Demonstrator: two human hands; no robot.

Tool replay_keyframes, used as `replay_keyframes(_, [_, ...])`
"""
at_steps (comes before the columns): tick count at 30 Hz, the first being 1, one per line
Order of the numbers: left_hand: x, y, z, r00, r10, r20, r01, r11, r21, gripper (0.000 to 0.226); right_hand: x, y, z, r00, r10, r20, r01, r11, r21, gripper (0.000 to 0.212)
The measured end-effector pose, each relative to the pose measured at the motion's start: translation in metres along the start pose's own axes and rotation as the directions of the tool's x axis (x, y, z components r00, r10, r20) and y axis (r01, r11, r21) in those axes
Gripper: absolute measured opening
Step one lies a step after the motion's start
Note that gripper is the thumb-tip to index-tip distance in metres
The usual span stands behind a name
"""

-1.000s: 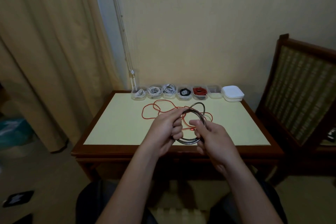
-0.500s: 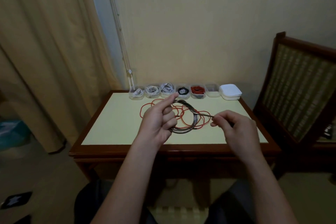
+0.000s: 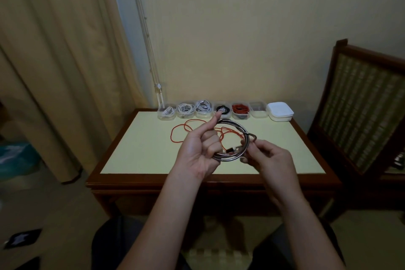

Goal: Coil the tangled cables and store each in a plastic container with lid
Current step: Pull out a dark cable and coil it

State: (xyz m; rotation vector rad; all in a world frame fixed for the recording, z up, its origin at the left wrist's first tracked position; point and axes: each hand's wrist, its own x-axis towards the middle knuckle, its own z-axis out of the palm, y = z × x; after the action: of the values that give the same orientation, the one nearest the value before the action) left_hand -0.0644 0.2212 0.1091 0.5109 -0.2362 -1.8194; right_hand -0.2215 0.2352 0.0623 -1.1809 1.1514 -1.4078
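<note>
A grey-black cable (image 3: 240, 126) is wound into a ring held above the table. My left hand (image 3: 200, 149) grips the ring's left side, its fingers curled round the strands and the index finger pointing up. My right hand (image 3: 266, 158) pinches the cable's loose end at the ring's right edge. A loose red cable (image 3: 183, 130) lies tangled on the yellow tabletop (image 3: 140, 151) under and behind the ring. Along the back edge stands a row of clear plastic containers (image 3: 186, 110) with coiled cables inside; one container (image 3: 258, 110) looks empty.
A stack of white lids (image 3: 280, 111) sits at the right end of the container row. A wooden chair with a woven back (image 3: 359, 103) stands right of the table. A curtain (image 3: 54, 61) hangs at the left, with a wall behind the table.
My right hand drew the cable's end out to the right, then came back to the ring's right edge. The left hand kept its grip on the coil, now tilted more upright.
</note>
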Motion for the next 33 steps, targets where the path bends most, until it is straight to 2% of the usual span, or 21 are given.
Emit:
replay_keyframes(2, [0.002,-0.002,-0.001,1.0,0.006,-0.011,-0.006,1.0,0.002,0.021,-0.004,-0.006,0.008,0.989,0.145,0.044,-0.151,0.916,0.373,0.016])
replay_keyframes(3, [0.003,-0.003,0.0,1.0,0.012,-0.019,-0.012,1.0,0.005,0.021,-0.004,-0.008,0.011,0.979,0.192,0.075,-0.204,0.848,0.489,0.017])
replay_keyframes(5, [0.005,-0.004,0.0,0.998,0.039,-0.044,-0.038,0.999,0.017,0.021,-0.005,-0.012,0.013,0.963,0.227,0.143,-0.267,0.778,0.569,0.017])
replay_keyframes(9, [0.009,-0.002,-0.005,0.987,0.131,-0.097,-0.125,0.99,0.06,0.013,-0.005,-0.012,0.012,0.934,0.235,0.27,-0.336,0.835,0.435,0.019])
replay_keyframes(13, [0.011,-0.006,-0.01,0.976,0.183,-0.119,-0.17,0.979,0.111,0.013,-0.011,-0.013,0.023,0.879,0.221,0.423,-0.426,0.764,0.485,0.019])
replay_keyframes(16, [0.013,-0.012,-0.012,0.923,0.336,-0.19,-0.296,0.932,0.208,0.016,-0.014,-0.014,0.029,0.853,0.214,0.476,-0.465,0.725,0.508,0.022])
replay_keyframes(18, [0.016,-0.015,-0.015,0.879,0.426,-0.214,-0.358,0.886,0.295,0.018,-0.014,-0.015,0.032,0.866,0.222,0.448,-0.446,0.747,0.493,0.023])
replay_keyframes(19, [0.017,-0.016,-0.016,0.879,0.425,-0.216,-0.347,0.881,0.323,0.018,-0.014,-0.015,0.033,0.881,0.231,0.412,-0.423,0.774,0.471,0.025])
replay_keyframes(21, [0.019,-0.018,-0.019,0.913,0.346,-0.218,-0.261,0.903,0.34,0.01,-0.011,-0.011,0.033,0.913,0.26,0.316,-0.378,0.83,0.41,0.028])
replay_keyframes(23, [0.019,-0.017,-0.021,0.949,0.247,-0.197,-0.167,0.921,0.351,0.014,-0.008,-0.007,0.03,0.927,0.293,0.236,-0.361,0.869,0.337,0.027])
replay_keyframes(26, [0.015,-0.013,-0.021,0.981,0.179,-0.069,-0.126,0.87,0.477,0.018,-0.004,-0.001,0.023,0.932,0.319,0.172,-0.352,0.91,0.219,0.023])
replay_keyframes(29, [0.015,-0.014,-0.019,0.981,0.194,-0.001,-0.158,0.805,0.571,0.025,-0.003,0.003,0.017,0.941,0.281,0.186,-0.3,0.95,0.085,0.02])
replay_keyframes(33, [0.018,-0.014,-0.023,0.952,0.307,-0.022,-0.239,0.781,0.578,0.024,-0.005,0.0,0.014,0.947,0.201,0.251,-0.215,0.976,0.026,0.015])
